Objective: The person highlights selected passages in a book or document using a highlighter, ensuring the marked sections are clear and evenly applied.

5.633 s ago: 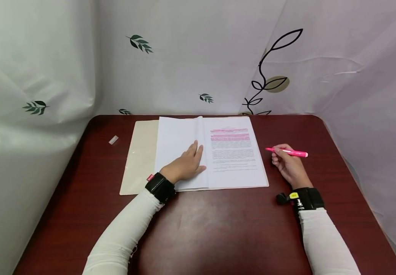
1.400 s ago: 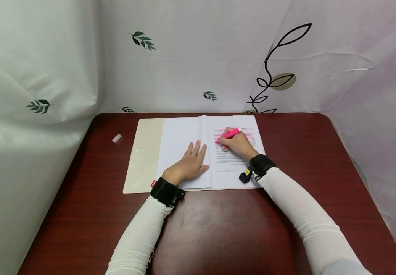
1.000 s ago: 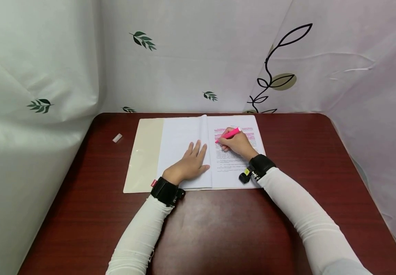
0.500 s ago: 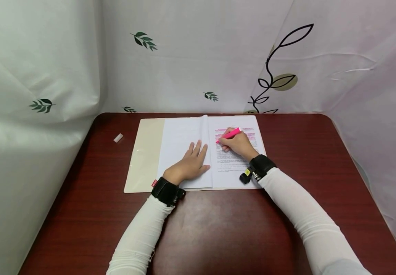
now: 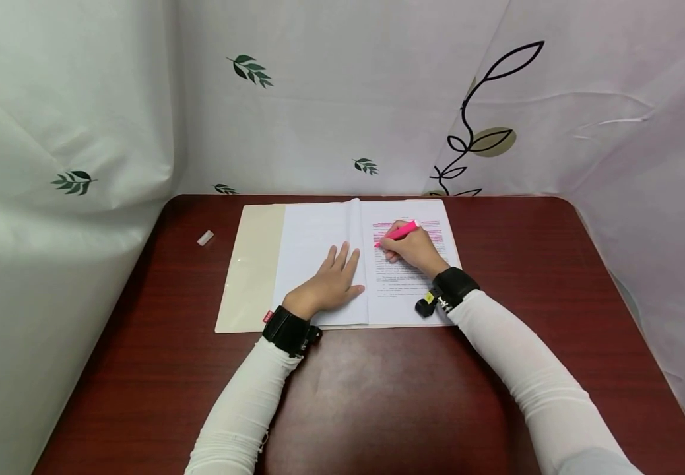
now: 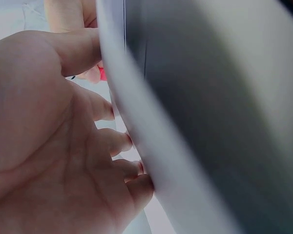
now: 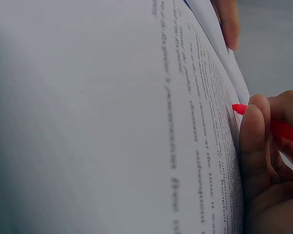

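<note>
Red wristband tag [image 5: 268, 316], lettering too small to read. Left hand [image 5: 329, 282]: fingers spread wide, tips on white left page [image 5: 313, 227]. Next, printed right page [image 5: 392, 311]; "at the time it" legible, upper lines pink. Pink marker [image 5: 403, 229] pinched in fingers of right hand [image 5: 416, 251], tip at the text.

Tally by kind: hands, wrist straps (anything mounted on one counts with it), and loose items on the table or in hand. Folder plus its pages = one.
Hands: 2 (left hand, right hand)
Black wrist straps: 2
Pink highlighter: 1
Cream folder with pages: 1
Small white piece: 1
Total: 7
</note>
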Available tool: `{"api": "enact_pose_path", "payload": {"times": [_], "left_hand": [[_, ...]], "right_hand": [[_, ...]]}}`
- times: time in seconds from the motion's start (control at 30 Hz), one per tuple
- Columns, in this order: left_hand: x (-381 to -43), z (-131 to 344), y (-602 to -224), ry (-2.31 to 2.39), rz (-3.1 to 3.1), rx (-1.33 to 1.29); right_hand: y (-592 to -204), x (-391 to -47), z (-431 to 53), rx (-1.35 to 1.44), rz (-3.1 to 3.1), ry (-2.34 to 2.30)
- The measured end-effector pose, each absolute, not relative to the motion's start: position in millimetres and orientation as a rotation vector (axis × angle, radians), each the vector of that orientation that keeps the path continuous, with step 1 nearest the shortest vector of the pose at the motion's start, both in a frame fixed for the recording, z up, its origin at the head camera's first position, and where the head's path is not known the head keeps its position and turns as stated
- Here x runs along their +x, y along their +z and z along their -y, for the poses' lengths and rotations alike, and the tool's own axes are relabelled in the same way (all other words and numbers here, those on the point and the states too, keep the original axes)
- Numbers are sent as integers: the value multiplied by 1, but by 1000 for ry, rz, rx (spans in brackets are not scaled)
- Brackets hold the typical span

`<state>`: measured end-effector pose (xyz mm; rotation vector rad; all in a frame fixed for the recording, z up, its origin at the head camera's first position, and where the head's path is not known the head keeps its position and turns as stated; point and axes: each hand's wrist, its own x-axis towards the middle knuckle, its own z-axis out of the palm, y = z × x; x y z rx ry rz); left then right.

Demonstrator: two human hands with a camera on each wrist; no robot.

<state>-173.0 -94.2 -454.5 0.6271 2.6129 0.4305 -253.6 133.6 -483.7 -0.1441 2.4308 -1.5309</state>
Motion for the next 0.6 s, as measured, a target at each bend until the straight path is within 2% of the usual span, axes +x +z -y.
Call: {"api": "enact_pose_path", "payload": {"times": [0.6], "left_hand": [[-173, 94, -456, 415, -2625, 633]], "right_hand": [[-480, -251, -138, -142, -2465, -1487]]}}
